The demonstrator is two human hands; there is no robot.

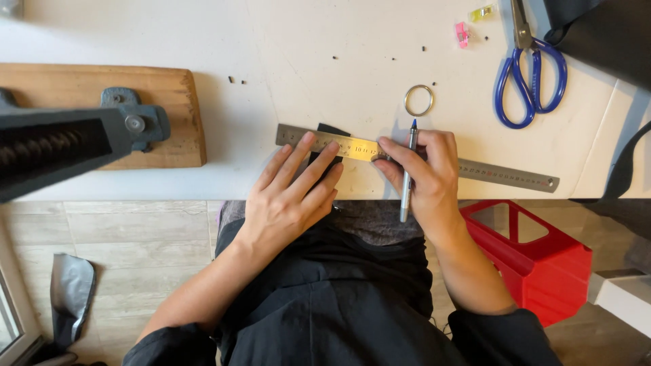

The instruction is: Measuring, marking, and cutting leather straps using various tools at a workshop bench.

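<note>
Near the front edge of the desk (285, 41), a steel ruler (502, 175) lies slantwise over a small black piece of material (332, 130), most of which is hidden beneath it and the hands. The left hand (291, 193) rests on the ruler with its fingers spread flat, pressing ruler and black piece down onto the desk. The right hand (427, 173) has its fingers closed around a silver pen (407, 183) with a blue tip, which points away from the person, just above the ruler's far edge.

The ruler looks thin, stiff and smooth, so it would likely slide unless pressed from above; flat fingers near the marking spot suit it. The black piece seems light and limp.

Further back lie a metal ring (418, 100), blue-handled scissors (530, 74) toward the right back corner, and small clips (462, 34). A wooden block (169, 115) carrying a dark metal tool (61, 146) sits at the left edge. A red bin (542, 261) stands on the floor below.
</note>
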